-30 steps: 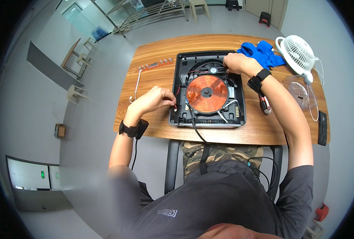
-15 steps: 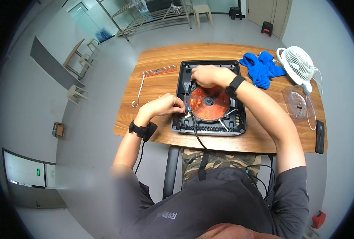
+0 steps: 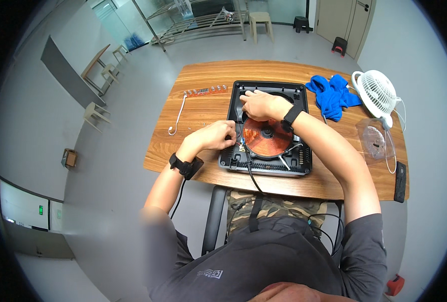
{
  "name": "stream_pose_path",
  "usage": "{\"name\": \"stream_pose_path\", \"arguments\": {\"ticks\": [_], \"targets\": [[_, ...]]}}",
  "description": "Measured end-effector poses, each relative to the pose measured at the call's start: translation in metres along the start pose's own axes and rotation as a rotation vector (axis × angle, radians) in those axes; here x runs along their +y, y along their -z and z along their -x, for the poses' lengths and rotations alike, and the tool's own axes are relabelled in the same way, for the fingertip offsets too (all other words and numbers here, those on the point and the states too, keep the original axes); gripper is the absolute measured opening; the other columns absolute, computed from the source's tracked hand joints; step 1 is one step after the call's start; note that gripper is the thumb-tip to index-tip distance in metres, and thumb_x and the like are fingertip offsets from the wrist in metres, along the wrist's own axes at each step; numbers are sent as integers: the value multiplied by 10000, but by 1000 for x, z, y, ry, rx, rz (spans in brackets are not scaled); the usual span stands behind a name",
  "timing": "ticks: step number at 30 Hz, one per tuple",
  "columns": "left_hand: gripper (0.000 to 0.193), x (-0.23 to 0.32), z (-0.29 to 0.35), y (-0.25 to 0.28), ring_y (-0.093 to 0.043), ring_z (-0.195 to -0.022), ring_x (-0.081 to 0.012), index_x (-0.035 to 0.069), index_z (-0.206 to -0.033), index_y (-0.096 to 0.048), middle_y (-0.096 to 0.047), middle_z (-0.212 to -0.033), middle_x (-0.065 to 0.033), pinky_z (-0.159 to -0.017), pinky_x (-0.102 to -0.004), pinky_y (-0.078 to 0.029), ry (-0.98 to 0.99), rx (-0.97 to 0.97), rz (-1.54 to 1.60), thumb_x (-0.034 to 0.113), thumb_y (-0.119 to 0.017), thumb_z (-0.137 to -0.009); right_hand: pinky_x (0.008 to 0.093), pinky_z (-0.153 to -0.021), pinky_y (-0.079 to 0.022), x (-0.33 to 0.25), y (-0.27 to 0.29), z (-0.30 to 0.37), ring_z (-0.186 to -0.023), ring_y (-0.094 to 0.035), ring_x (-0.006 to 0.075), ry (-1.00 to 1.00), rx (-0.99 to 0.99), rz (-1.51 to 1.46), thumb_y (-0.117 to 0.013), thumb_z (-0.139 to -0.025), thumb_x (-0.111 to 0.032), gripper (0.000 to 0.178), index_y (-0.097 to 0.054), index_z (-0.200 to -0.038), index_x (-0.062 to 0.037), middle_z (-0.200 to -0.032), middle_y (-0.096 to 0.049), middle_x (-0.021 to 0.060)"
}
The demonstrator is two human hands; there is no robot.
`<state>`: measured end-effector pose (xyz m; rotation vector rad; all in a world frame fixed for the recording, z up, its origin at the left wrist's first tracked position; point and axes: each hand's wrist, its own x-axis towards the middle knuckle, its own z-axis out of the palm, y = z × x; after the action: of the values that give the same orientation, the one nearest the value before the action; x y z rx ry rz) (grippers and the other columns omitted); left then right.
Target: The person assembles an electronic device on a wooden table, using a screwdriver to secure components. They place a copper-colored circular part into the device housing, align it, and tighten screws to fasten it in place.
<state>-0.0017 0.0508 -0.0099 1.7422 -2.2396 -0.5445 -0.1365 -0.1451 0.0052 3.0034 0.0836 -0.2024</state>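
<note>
An opened induction cooker housing, black and shallow, lies on the table in front of me. Inside it sits a round copper coil with a dark hub. My left hand is at the housing's left edge, fingers closed beside thin wires and a small pale connector; what it pinches, if anything, is hidden. My right hand reaches over the coil's far part, fingers bent down at the housing's far left; whatever lies under them is covered. A black cord leaves the near side of the housing.
On the wooden table, a narrow orange circuit board with a white cable lies at the left. A blue cloth, a white fan, a clear plastic cover and a black case are at the right.
The view has shifted slightly. My right hand's fingers have lifted and shifted a little at the far left of the housing. My left hand has moved slightly farther from me along the left edge.
</note>
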Motion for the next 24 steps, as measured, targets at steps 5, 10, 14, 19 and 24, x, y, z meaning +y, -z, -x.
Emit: {"name": "stream_pose_path", "arguments": {"ticks": [5,10,14,19,24], "targets": [[115,-1,-3,-1,-675,-859,-346,-15,-875,-724,-686,-891,-154,-801,-419,-546,52,-13,-5,87,-744,-825,400,-1063,-453,-3,-2,-5,-1277,-559,264,-21,70,15,-555,-970,-254,294,-785,-1070,-102,-1299,-634,72],[112,4,-8,-1,-678,-845,-361,-14,-882,-722,-696,-897,-167,-787,-431,-553,133,0,-39,78,-742,-822,409,-1041,-465,-2,-14,-20,-1241,-565,271,-18,98,44,-628,-962,-335,279,-796,-1005,-117,-1235,-639,76],[111,-4,-3,-7,-679,-861,-370,-10,-896,-717,-699,-908,-172,-795,-434,-557,120,62,-40,79,-725,-831,408,-1026,-487,-4,-3,-25,-1234,-583,275,19,43,37,-645,-953,-316,271,-795,-1007,-97,-1271,-660,69],[105,-4,-3,-11,-677,-871,-374,-6,-887,-709,-689,-898,-178,-799,-438,-558,124,99,-63,85,-714,-836,404,-1037,-481,-6,1,-23,-1238,-619,262,100,-27,10,-593,-959,-215,262,-776,-1111,-106,-1297,-683,57],[101,-4,-3,-14,-676,-869,-372,-6,-880,-705,-686,-906,-181,-802,-438,-558,112,97,-73,83,-714,-834,423,-1037,-467,-9,9,-11,-1231,-620,266,107,-140,-118,-548,-1001,-237,345,-743,-1274,-160,-1249,-719,73]]}}
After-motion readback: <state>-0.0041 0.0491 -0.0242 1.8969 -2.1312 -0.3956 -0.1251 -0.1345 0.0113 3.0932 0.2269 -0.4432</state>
